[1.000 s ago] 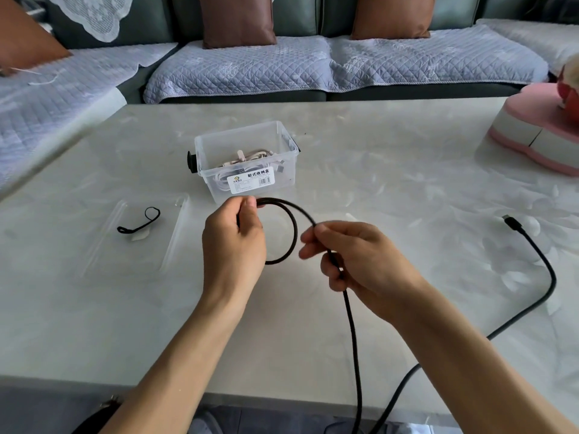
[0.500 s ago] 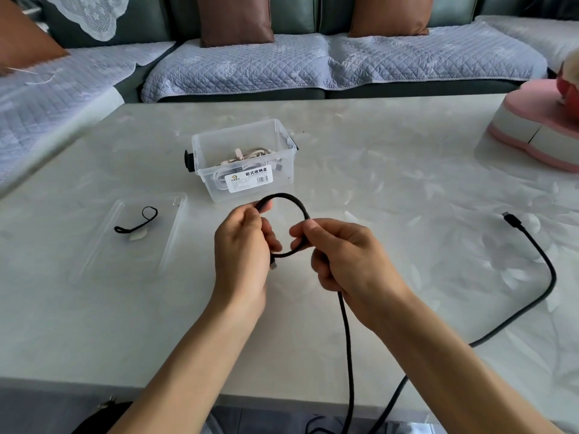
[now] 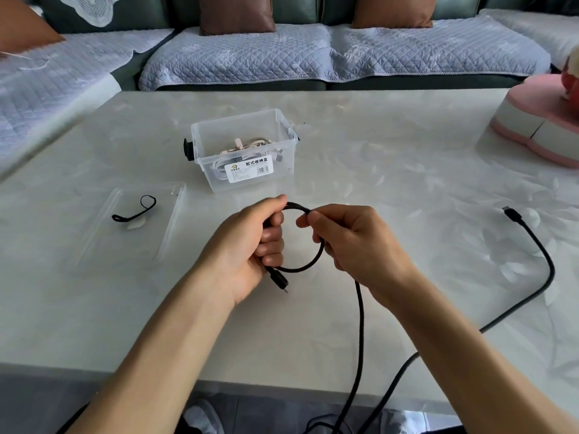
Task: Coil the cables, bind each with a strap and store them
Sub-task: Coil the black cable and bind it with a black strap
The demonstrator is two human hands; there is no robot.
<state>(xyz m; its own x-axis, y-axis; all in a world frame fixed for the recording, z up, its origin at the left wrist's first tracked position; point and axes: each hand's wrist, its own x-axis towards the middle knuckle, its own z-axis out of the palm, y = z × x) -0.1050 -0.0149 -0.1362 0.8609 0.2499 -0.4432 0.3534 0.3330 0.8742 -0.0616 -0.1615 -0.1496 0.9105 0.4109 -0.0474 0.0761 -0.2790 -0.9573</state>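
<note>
Black cable looped between left hand and right hand, each grip closed round it.

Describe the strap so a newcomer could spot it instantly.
Start at the clear storage box near the middle of the pale table, then look left and toward the person to the flat transparent lid. The strap lies on it: a thin black strip with a small loop, untouched, unlike the long black cable.
</note>
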